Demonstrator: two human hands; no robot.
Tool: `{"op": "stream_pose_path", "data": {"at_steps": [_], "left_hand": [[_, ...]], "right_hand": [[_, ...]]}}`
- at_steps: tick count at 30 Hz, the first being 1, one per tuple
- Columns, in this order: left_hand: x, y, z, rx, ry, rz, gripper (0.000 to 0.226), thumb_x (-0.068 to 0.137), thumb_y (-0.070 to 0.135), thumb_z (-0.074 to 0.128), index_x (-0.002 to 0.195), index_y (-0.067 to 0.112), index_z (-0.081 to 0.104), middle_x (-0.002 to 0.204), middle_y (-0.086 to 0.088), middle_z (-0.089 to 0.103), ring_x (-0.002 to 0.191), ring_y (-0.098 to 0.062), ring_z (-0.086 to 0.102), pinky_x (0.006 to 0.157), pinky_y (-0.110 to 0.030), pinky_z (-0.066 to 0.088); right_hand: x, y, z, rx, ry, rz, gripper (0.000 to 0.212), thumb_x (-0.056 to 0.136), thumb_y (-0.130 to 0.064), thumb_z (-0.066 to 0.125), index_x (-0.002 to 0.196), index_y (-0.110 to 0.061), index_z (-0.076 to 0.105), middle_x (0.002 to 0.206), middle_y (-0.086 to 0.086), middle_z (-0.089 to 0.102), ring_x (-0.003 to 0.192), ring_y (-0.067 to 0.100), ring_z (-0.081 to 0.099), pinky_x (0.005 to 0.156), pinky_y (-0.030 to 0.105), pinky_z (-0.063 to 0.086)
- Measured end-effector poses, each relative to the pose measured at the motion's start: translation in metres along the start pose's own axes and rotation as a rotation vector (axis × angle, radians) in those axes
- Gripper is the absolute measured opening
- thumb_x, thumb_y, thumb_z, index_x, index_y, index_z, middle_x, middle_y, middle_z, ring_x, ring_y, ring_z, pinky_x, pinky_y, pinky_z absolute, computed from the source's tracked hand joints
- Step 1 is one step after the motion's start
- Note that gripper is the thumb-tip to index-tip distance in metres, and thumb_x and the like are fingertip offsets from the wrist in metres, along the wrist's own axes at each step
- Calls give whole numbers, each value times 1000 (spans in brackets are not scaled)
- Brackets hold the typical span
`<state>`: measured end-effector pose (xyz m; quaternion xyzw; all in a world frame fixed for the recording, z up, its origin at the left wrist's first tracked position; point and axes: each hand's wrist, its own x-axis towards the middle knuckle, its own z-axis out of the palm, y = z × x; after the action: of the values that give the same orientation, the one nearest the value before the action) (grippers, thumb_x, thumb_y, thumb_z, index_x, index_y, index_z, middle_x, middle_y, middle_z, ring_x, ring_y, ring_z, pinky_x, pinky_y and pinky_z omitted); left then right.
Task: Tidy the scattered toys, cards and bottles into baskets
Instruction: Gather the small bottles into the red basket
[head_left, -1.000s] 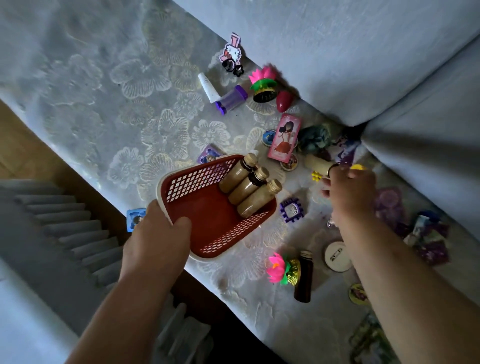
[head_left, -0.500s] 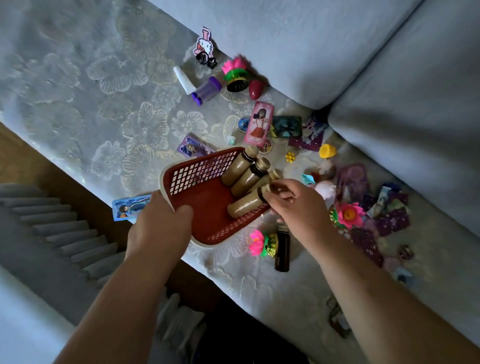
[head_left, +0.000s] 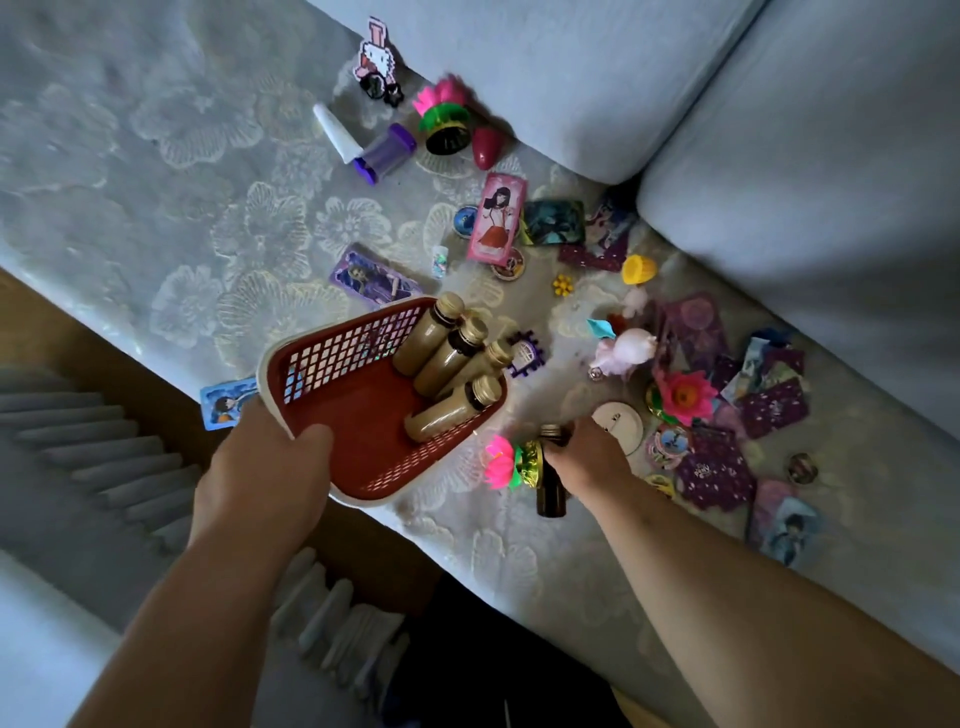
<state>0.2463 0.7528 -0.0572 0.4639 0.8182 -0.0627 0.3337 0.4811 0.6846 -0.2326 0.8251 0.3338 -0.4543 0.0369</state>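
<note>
My left hand (head_left: 262, 470) grips the near rim of a red mesh basket (head_left: 363, 415), which is tilted up off the sofa seat. Several tan bottles with gold caps (head_left: 447, 358) lie inside it at the far end. My right hand (head_left: 587, 457) curls round a dark brown bottle (head_left: 551, 493) lying on the seat, next to a pink lotus toy (head_left: 501, 462). Cards, round badges and small toys lie scattered to the right and beyond the basket.
A pink doll card (head_left: 496, 218), a purple card (head_left: 371, 278) and a blue card (head_left: 223, 405) lie near the basket. A white tube (head_left: 337, 132), purple container (head_left: 387, 153) and second lotus toy (head_left: 441, 111) sit by the back cushions (head_left: 571, 78). The seat edge drops to a wooden floor on the left.
My right hand let go of the fourth tan bottle in the basket and moved down right onto the dark brown bottle. The left hand kept its hold on the basket.
</note>
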Motion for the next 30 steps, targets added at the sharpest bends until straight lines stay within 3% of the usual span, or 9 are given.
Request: {"op": "stream_pose_path", "data": {"at_steps": [3,7,10,14,17,19,26,30], "left_hand": [[-3,-1,-1,-2,2,0,42,73,39,47,110,22,53,96,-11,64,87,-37,60,84,-49,51],[-7,-7,-2,16,2,-5,30,87,27,51,115,17,47,99,-14,62,91,-37,58,84,-46,48],[-10,-11,-5,1,-8,0,33,88,27,51,118,16,47,102,-13,61,90,-35,55,79,-41,43],[-23,-17,-16,-61,7,-14,27,90,27,51,114,16,46,99,-9,59,86,-31,52,76,-37,39],[-34,-22,-28,-82,24,-19,22,91,27,50,109,16,43,93,-5,52,82,-28,47,75,-35,37],[-42,-31,-37,-102,39,-18,24,90,26,49,111,17,43,92,-4,52,81,-27,47,76,-35,37],[-62,-72,-64,-180,123,-78,28,91,24,48,118,18,45,97,-4,60,80,-24,49,73,-34,35],[-64,-99,-74,-220,158,-136,28,87,24,50,115,19,46,106,-12,66,95,-36,59,74,-36,39]], "right_hand": [[1,3,-12,39,-7,-18,38,74,-33,70,102,-9,59,89,9,68,79,26,67,69,37,57],[-19,-2,-46,138,240,-214,32,83,-26,64,109,-15,49,94,4,60,83,22,62,67,29,46],[-52,-24,-77,394,416,-347,24,89,-26,56,112,-19,49,93,0,63,80,17,64,67,35,53],[-100,-73,-98,652,307,-472,27,91,-27,58,116,-25,50,99,-3,67,87,12,67,78,37,56],[-122,-108,-88,500,177,-545,30,86,-31,64,113,-31,52,97,-8,68,86,3,66,80,30,56],[-133,-127,-75,341,144,-581,32,84,-36,64,113,-33,50,98,-10,66,88,7,65,80,33,55],[-152,-171,-37,-295,197,-777,35,88,-41,56,119,-26,53,114,-1,57,113,23,39,96,35,34],[-162,-187,-21,-390,155,-843,35,88,-34,55,123,-29,56,122,0,52,115,25,39,98,35,34]]}}
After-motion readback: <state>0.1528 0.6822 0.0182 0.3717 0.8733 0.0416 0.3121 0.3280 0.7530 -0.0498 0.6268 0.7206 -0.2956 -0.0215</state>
